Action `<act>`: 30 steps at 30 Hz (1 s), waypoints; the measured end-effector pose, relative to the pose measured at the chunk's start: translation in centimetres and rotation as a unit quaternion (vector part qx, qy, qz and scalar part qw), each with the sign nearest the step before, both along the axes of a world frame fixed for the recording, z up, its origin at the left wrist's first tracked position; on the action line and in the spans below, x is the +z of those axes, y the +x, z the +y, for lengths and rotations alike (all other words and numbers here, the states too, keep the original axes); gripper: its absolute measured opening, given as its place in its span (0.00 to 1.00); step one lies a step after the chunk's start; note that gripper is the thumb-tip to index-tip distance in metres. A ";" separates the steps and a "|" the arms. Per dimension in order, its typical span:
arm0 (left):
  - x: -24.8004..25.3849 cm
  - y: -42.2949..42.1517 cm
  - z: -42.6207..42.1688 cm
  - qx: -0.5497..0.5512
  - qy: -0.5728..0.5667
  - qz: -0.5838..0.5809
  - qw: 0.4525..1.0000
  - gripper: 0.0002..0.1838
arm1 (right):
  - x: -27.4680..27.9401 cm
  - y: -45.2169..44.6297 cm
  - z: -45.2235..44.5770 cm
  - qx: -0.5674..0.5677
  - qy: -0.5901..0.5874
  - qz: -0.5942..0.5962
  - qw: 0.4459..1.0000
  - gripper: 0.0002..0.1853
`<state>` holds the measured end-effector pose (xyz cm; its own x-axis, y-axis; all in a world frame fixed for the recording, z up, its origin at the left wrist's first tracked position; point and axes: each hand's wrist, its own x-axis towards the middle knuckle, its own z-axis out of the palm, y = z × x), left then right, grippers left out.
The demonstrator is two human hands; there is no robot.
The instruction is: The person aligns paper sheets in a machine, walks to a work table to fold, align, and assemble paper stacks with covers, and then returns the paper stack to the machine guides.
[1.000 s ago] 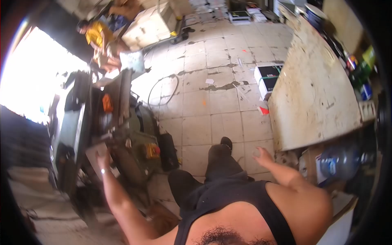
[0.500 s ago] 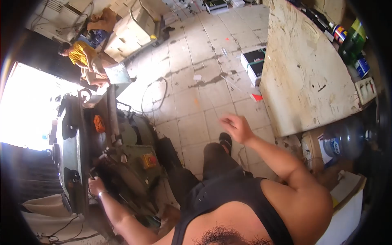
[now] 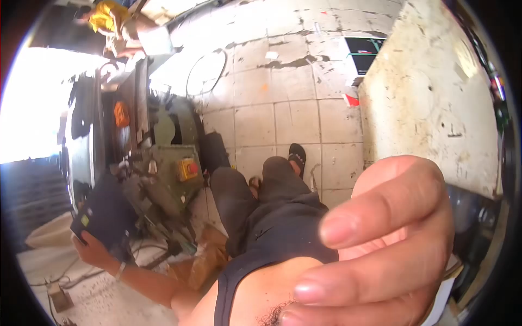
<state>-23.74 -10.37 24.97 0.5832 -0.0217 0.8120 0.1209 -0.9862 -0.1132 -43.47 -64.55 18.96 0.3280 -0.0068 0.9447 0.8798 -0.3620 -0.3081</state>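
Note:
My left hand (image 3: 95, 251) grips the lower edge of a dark, flat object (image 3: 106, 212) with a small yellow-green mark. Its exact kind is unclear, and it hides part of the green machine (image 3: 176, 127) behind it. My right hand (image 3: 397, 239) is raised very close to the camera, loosely bent with its fingers apart. Nothing shows between those fingers. On the machine, a yellow switch box with a red button (image 3: 188, 169) faces me, and an orange object (image 3: 121, 114) lies farther up.
A worn, pale panel (image 3: 424, 108) stands at the right, beside a black-topped box (image 3: 363, 54) with a green strap. A hose loop (image 3: 206, 73) lies on the tiled floor (image 3: 255, 122). Brown wrapping (image 3: 209, 255) sits by my left leg. A person in yellow (image 3: 109, 19) sits far left.
My left hand has left the machine's edge and now holds the dark flat object nearer me. My right hand has risen from over the floor to just before the camera. The view has tilted downward.

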 end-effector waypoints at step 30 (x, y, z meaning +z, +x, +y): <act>-19.2 -7.9 -19.0 -0.318 -0.539 0.234 0.745 0.60 | -9.3 14.5 4.8 0.302 0.179 0.458 0.817 0.46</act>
